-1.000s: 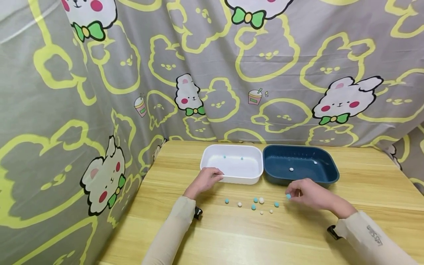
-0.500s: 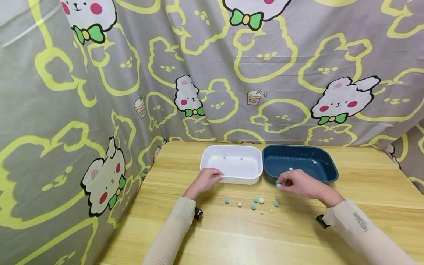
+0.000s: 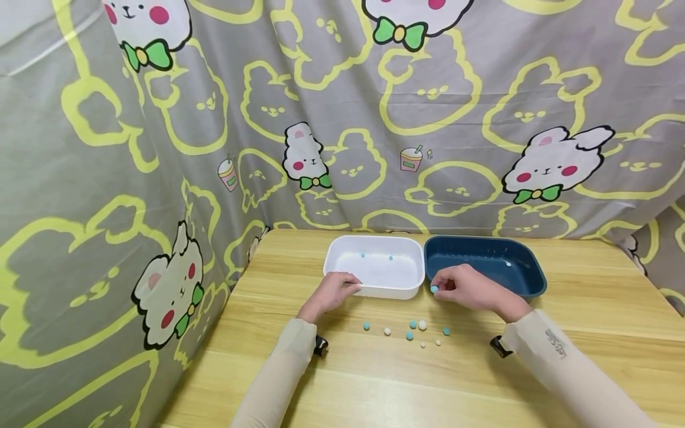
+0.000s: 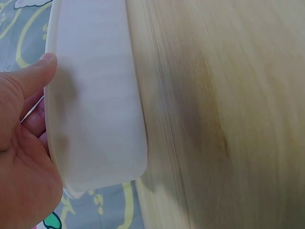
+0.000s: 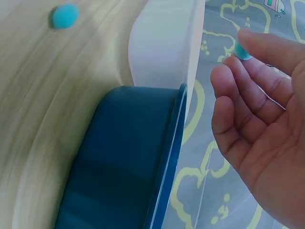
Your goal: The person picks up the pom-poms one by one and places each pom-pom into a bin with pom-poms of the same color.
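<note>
My left hand (image 3: 330, 290) grips the near left rim of a white plastic tub (image 3: 386, 293). In the left wrist view the thumb (image 4: 43, 71) lies over the tub's outer side, with the fingers behind the rim. Two small blue pompoms lie inside this tub. My right hand (image 3: 471, 289) pinches a light blue pompom (image 5: 242, 51) between thumb and fingertips, above the near left rim of a dark blue tub (image 3: 537, 279). A white pompom (image 3: 508, 264) shows in the dark tub; the hand covers part of its inside.
Several loose blue and white pompoms lie on the wooden table (image 3: 396, 386) in front of the tubs, among them a blue pompom (image 3: 366, 326) and a white pompom (image 3: 387, 331). The tubs stand side by side. A patterned grey curtain (image 3: 342, 89) hangs behind and at the left.
My right hand has moved left and a little farther away with the blue pompom, from in front of the dark tub to its near left rim. My left hand stays on the white tub.
</note>
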The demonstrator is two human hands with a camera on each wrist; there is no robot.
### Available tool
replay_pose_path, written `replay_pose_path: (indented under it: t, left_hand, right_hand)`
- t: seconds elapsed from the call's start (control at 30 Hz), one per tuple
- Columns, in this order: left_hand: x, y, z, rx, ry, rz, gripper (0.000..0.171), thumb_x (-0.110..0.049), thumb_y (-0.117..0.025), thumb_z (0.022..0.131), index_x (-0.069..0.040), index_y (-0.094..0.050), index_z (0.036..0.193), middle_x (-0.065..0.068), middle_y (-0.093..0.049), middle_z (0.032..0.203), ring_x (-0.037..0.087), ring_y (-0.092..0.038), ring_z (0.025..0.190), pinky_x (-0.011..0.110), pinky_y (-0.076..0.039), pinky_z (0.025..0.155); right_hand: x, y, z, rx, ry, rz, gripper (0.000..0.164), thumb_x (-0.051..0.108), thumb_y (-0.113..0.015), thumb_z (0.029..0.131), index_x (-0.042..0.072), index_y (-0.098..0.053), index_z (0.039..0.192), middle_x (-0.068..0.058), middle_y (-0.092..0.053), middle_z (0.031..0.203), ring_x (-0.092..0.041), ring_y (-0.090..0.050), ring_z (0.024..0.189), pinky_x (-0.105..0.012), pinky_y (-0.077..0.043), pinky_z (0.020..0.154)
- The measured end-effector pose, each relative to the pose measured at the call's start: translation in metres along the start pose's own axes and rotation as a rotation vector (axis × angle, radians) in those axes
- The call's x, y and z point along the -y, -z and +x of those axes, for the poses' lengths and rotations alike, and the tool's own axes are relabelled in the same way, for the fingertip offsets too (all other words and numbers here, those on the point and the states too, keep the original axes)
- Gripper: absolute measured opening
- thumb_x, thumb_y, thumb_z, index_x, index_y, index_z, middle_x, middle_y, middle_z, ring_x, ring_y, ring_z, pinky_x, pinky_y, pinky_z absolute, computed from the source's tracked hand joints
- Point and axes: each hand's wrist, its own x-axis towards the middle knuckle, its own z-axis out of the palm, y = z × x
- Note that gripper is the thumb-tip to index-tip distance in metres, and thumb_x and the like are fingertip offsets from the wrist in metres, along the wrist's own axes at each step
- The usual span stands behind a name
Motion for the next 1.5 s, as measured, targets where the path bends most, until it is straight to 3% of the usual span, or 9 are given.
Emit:
replay_pose_path:
  t: [0.27, 0.5, 0.8, 1.5]
  left_hand:
    - [0.001, -0.002, 0.001, -0.003, 0.018, -0.009, 0.017, -0.024, -0.061, 0.094, -0.013, -0.073, 0.097, -0.004, -0.069, 0.092, 0.01, -0.063, 0.088, 0.026, -0.049, 0.08]
    - [0.001, -0.001, 0.0, -0.009, 0.001, -0.014, 0.017, -0.023, -0.061, 0.093, -0.011, -0.073, 0.096, -0.003, -0.069, 0.092, 0.011, -0.063, 0.087, 0.027, -0.049, 0.08]
    - [0.0, 0.0, -0.002, 0.002, 0.017, -0.017, 0.018, -0.023, -0.061, 0.093, -0.011, -0.074, 0.097, -0.004, -0.069, 0.092, 0.012, -0.063, 0.088, 0.028, -0.049, 0.08]
    - [0.003, -0.001, 0.0, 0.011, 0.01, 0.004, 0.017, -0.024, -0.061, 0.094, -0.013, -0.073, 0.098, -0.005, -0.069, 0.093, 0.01, -0.062, 0.089, 0.026, -0.048, 0.081]
  right_hand:
    - [0.007, -0.003, 0.014, -0.011, -0.054, 0.021, 0.005, 0.015, -0.07, 0.086, 0.017, -0.069, 0.091, 0.01, -0.057, 0.072, -0.01, -0.049, 0.064, -0.025, -0.043, 0.058]
    - [0.005, -0.006, 0.025, -0.024, -0.041, 0.016, 0.009, 0.012, -0.068, 0.087, 0.008, -0.069, 0.095, 0.009, -0.058, 0.075, -0.01, -0.051, 0.066, -0.027, -0.044, 0.061]
    - [0.01, -0.011, 0.039, -0.037, -0.059, 0.06, 0.008, 0.012, -0.069, 0.087, 0.009, -0.069, 0.094, 0.006, -0.059, 0.075, -0.012, -0.052, 0.067, -0.029, -0.045, 0.063]
    - [0.012, -0.02, 0.065, 0.012, -0.107, -0.036, 0.009, 0.009, -0.066, 0.087, 0.005, -0.069, 0.095, 0.003, -0.063, 0.079, -0.012, -0.053, 0.069, -0.032, -0.047, 0.068]
